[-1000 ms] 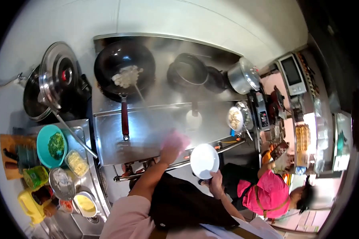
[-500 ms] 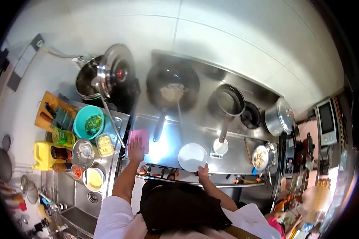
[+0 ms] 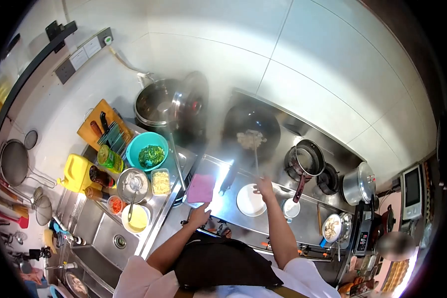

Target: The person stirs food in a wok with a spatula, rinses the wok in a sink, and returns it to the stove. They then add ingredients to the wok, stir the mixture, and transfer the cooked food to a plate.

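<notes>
A pink cloth [image 3: 200,188] lies flat on the steel counter, and my left hand [image 3: 200,215] is at its lower edge with fingers extended, holding nothing I can see. My right hand [image 3: 264,188] is closed at the near end of a long thin-handled utensil [image 3: 256,156]. That utensil reaches into a dark wok [image 3: 238,114], where its head is hidden by pale food [image 3: 251,139]. Just left of my right wrist sits a white plate [image 3: 248,204] on the counter. The wok's own dark handle [image 3: 228,181] points toward me. Steam blurs the wok area.
On the left are a large pot [image 3: 156,119], a teal bowl of chopped greens [image 3: 151,156], a metal bowl [image 3: 129,181] and a sink [image 3: 92,223]. Rightward stand a small saucepan [image 3: 305,159], a white cup [image 3: 291,207] and a pressure cooker [image 3: 357,184].
My left hand has slid off the cloth toward me. My right hand has left the plate's rim and moved up to the utensil's handle. The view has shifted and turned.
</notes>
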Tool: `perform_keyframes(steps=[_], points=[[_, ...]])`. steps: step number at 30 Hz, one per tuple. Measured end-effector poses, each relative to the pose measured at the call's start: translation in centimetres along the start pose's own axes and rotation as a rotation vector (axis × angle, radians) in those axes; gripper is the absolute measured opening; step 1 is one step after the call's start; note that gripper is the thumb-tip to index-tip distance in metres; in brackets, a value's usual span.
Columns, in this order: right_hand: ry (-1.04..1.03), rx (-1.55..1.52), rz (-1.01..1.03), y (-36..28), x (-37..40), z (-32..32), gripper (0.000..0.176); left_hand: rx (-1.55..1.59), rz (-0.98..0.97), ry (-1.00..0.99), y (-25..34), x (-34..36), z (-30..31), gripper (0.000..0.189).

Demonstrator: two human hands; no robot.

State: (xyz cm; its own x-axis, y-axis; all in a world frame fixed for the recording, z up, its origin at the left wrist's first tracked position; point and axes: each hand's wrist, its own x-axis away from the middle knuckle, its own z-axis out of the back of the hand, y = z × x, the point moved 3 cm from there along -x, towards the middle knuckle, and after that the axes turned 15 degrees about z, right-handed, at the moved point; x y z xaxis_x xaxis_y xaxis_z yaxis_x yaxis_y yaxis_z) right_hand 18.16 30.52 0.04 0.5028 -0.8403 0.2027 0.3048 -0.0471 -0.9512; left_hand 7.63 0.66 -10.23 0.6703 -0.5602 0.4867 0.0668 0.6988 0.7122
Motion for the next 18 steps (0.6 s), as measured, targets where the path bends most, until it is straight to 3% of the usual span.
perform_keyframes(steps=[3,4,6,7,8,9,11,12,15,18], points=[[-0.222,0.958,0.512,6.2,-6.6,-1.1,0.038,-0.027,-0.044,-0.060,-0.7,0.1,1.1,0.050],[-0.178,0.934,0.601,2.8,-5.0,-0.2,0.039,0.035,0.144,-0.208,-0.4,0.9,2.3,0.050],[-0.244,0.994,0.530,-1.0,-3.3,3.7,0.048,0.195,0.162,-0.252,-4.1,0.9,2.3,0.048],[-0.248,1.005,0.572,-4.5,-0.5,5.6,0.033,0.151,0.161,-0.181,-5.6,2.0,3.1,0.047],[-0.311,1.068,0.511,-7.9,1.5,7.1,0.031,0.108,0.157,-0.110,-6.8,3.3,4.3,0.046],[-0.344,1.028,0.581,-9.3,2.5,8.7,0.028,0.064,0.154,-0.040,-8.0,4.3,5.3,0.045],[-0.397,1.047,0.454,-13.7,5.6,9.4,0.028,0.007,0.264,-0.057,-11.5,5.9,6.1,0.043],[-0.444,1.077,0.356,-14.1,5.7,9.6,0.030,-0.008,0.295,-0.062,-12.4,6.8,6.6,0.043],[-0.521,1.237,0.402,-13.8,5.0,7.7,0.036,-0.045,0.377,-0.096,-14.6,9.2,7.6,0.042],[-0.328,1.131,0.508,-7.6,1.0,4.6,0.039,0.045,0.445,-0.199,-18.0,9.6,6.2,0.044]])
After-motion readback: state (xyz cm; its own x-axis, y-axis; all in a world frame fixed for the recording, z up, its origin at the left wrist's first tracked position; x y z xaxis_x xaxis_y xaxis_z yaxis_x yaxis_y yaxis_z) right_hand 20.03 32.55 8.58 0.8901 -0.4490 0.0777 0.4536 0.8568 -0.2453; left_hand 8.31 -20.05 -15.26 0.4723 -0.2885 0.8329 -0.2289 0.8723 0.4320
